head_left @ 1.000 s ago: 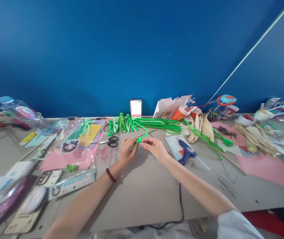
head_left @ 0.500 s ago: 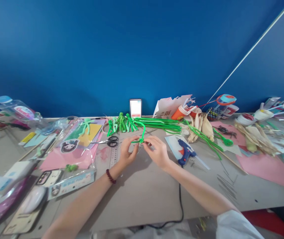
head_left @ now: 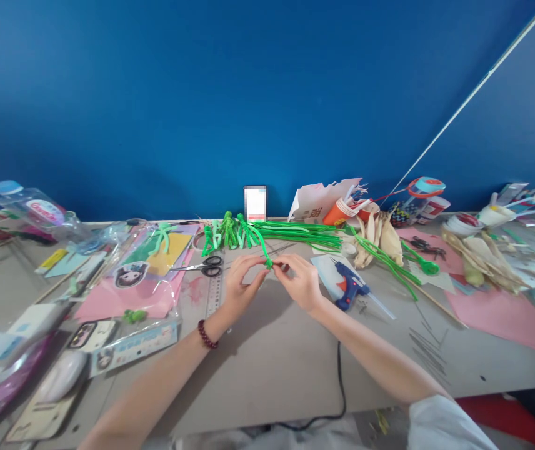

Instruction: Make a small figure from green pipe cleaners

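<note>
Between my two hands is a bright green pipe cleaner, bunched into a small knot at the fingertips with one loose length rising behind it. My left hand pinches the knot from the left, thumb and fingers closed. From the other side my right hand grips it, also closed. Behind them lie several green twisted pipe-cleaner figures and a bundle of straight green pipe cleaners. Black-handled scissors are to the left of my left hand.
A blue glue gun lies right of my hands, its black cord running to the front edge. A phone leans on the blue wall. Paper cups and dried husks stand back right; pink paper and a bottle are left.
The pipe cleaner's loose end has swung left and lower. The short piece that stuck out to the left at the knot no longer shows. My hands have barely moved.
</note>
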Available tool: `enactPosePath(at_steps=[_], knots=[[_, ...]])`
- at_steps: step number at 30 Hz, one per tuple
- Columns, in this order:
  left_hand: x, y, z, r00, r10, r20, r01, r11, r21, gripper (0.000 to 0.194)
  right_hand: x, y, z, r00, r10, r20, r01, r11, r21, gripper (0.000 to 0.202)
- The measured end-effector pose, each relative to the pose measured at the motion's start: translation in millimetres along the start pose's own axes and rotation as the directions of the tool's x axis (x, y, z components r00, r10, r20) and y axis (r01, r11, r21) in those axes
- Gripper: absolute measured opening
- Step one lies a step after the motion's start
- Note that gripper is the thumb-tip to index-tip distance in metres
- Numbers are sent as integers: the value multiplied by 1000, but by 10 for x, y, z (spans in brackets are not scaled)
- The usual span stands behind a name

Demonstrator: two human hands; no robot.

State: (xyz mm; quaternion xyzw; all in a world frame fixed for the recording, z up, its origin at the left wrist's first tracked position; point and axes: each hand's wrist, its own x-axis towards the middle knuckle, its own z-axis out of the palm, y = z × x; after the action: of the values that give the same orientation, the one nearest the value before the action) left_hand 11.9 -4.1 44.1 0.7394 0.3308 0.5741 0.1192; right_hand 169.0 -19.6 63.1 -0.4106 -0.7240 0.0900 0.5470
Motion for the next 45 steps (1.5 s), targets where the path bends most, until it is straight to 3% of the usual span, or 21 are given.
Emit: enactPosePath(at_steps=[5, 11, 17, 26, 30, 35, 40, 45], knots=[[10, 35, -2, 995, -94, 26, 96, 993, -65, 19, -5, -4, 2, 1000, -24, -19, 24, 1000, 2, 11], [14, -4, 12, 996, -91, 14, 92, 988, -121, 15, -8, -14, 1, 999, -41, -19, 41, 999, -4, 12], [13, -20, 20, 993, -114, 21, 115, 989, -92, 11, 35, 3, 2, 995, 70, 75, -78, 992, 102, 11], [23, 5, 26, 998, 20, 67, -18, 999, -29, 13, 23, 84, -28, 985, -2, 172, 2, 1000, 0, 17], [21, -6, 28, 997, 22, 71, -20, 999, -28, 11, 47, 83, -41, 981, -9, 195, 12, 1000, -17, 18], [61, 1, -1, 994, -58, 97, 62, 998, -34, 12, 66, 84, -27, 977, 90, 191, -116, 985, 127, 13], [91, 24, -15, 995, -67, 79, 71, 996, -49, 10, 64, 126, -1, 945, 219, 241, -293, 896, 333, 6], [90, 33, -24, 994, -100, 44, 102, 993, -55, 8, 64, 125, 5, 939, 235, 250, -319, 868, 380, 8]])
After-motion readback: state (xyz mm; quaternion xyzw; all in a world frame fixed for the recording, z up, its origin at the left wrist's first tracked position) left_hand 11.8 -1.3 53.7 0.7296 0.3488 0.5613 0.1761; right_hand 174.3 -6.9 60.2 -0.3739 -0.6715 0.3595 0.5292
